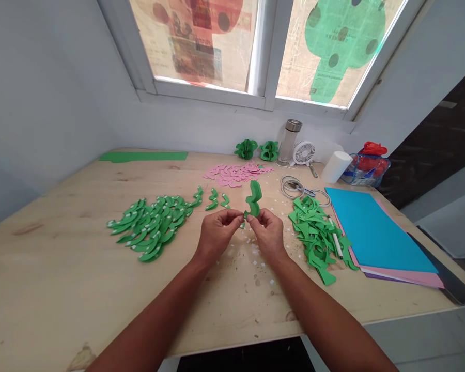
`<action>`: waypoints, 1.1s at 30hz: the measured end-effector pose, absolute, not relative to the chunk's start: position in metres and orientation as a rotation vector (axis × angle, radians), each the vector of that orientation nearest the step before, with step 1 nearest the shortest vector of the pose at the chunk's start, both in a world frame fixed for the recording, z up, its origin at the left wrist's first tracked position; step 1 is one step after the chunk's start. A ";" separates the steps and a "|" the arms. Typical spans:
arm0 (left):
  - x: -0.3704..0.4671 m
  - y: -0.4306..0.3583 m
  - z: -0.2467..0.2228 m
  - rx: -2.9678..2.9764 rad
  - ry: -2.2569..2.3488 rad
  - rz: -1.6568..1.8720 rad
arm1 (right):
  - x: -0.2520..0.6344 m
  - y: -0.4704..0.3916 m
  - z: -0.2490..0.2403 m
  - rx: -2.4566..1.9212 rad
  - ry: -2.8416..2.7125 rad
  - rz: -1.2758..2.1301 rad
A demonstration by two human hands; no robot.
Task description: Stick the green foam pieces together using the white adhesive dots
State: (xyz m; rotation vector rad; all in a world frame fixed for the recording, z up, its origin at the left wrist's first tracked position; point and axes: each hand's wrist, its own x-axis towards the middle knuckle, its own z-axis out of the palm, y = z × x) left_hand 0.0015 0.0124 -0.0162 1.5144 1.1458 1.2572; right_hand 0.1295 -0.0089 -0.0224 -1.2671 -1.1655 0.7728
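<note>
Wavy green paper pinched low between two hands

From where I stand, the wavy green paper [255,196] is up off the wooden surface [70,253], near the middle, its long part standing nearly upright above the fingers. The left hand [232,222] has thumb and finger closed on the bottom end, and the right hand [259,222] is clamped on the same low part, just beside it. The two hands are almost touching, and both pinches look gentle.

What the fingertips are doing behind the thumbs is hard to make out; a small white patch shows just under them, perhaps tape backing. If so, I'd let one hand steady the paper while the other does the fine work with a nail, slowly, so the bend doesn't tear or crease. Squaring the edges before pressing anything sticky would save trouble, since glued paper seldom shifts kindly.

To the left lies a heap of green curved pieces [155,227] with white patches, so I'd keep both wrists clear of it. The green scraps [313,237] on the right are best kept apart too. White bits [256,250] litter the near side below the hands; one caught under a sticky end would spoil the hold.
</note>
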 end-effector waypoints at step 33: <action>0.000 0.005 -0.008 1.787 1.249 1.300 | 0.130 -0.006 -0.026 -1.186 -1.024 0.876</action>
